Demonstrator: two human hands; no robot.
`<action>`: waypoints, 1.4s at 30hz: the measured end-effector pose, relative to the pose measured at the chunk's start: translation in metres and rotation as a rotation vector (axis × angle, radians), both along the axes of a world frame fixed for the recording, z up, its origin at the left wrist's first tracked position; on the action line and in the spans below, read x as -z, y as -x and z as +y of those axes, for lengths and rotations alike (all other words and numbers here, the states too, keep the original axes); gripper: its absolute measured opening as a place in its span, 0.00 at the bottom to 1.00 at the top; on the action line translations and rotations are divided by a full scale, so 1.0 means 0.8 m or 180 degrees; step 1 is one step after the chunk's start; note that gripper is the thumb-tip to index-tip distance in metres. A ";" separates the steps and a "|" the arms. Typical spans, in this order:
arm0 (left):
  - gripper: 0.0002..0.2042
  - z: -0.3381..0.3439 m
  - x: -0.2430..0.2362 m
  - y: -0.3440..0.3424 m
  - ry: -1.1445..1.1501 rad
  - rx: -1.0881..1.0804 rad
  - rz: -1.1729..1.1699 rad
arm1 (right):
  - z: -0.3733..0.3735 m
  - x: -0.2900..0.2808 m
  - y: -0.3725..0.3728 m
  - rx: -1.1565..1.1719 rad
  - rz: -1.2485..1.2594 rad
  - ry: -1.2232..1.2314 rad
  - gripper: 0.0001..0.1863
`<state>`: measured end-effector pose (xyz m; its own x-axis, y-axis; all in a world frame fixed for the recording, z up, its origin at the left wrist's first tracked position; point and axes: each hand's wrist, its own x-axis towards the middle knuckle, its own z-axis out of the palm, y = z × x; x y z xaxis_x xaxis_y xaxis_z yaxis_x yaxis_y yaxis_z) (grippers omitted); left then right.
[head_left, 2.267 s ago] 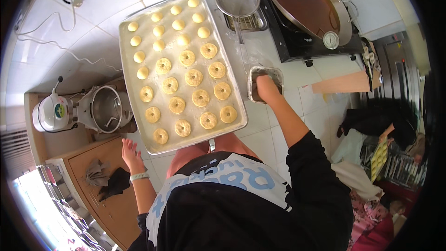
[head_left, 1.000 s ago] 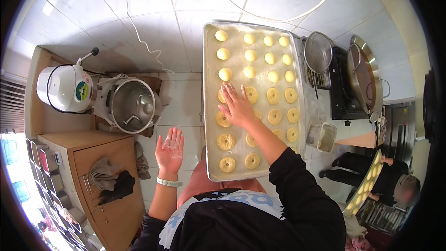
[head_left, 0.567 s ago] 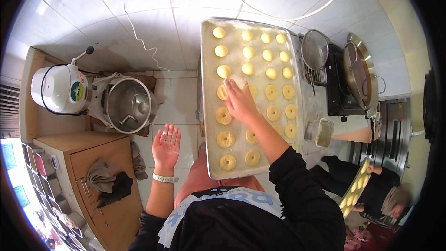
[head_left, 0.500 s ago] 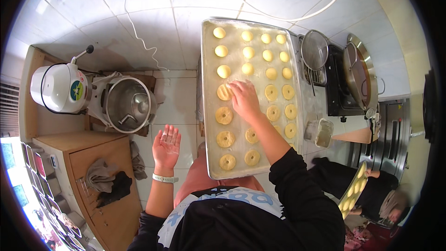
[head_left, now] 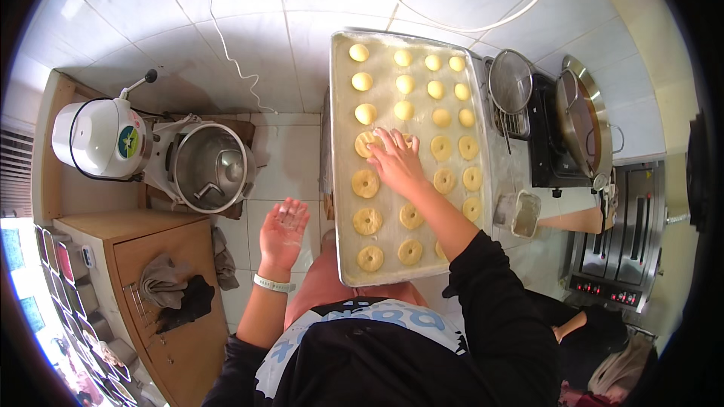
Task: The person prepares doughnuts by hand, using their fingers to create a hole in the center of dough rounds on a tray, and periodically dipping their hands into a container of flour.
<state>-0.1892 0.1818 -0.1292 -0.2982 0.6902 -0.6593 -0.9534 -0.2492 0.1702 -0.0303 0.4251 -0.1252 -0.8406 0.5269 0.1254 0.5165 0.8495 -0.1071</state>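
Observation:
A large metal tray [head_left: 386, 203] stands in front of me, dusted with flour. Round dough balls [head_left: 366, 114] lie in rows over its far part, and flattened dough rings [head_left: 367, 221] with small centre holes lie nearer to me. My right hand [head_left: 400, 169] is over the left part of the tray, fingers spread, with a digit at the middle of a flattened dough round [head_left: 365, 145]. Another round is partly hidden under its fingers. Left of the tray my left hand [head_left: 284, 235] is held in the air, palm up, floury and empty, its fingers extended.
A stand mixer [head_left: 98, 139] and its steel bowl [head_left: 211, 168] are at the left, above a wooden cabinet [head_left: 162, 286]. Right of the tray are a strainer [head_left: 510, 81], a black stove [head_left: 549, 158] with a wide pan [head_left: 584, 124], and an oven [head_left: 615, 249]. A co-worker [head_left: 603, 347] is at the lower right.
My right hand has spread its fingers and a digit has come to the middle of the dough round. The co-worker has moved lower, and the tray they carried is out of sight.

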 end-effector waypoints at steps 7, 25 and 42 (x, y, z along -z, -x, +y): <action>0.21 0.071 -0.029 -0.055 0.0016 0.1239 0.0889 | -0.006 0.018 0.003 0.0154 0.0068 0.0731 0.15; 0.16 0.155 -0.095 -0.167 -0.0336 0.1827 0.2541 | -0.090 -0.141 -0.129 0.0189 0.1411 0.0551 0.18; 0.14 0.180 -0.140 -0.223 -0.0883 0.1591 0.2323 | -0.039 -0.162 -0.210 0.0878 0.3254 0.3665 0.13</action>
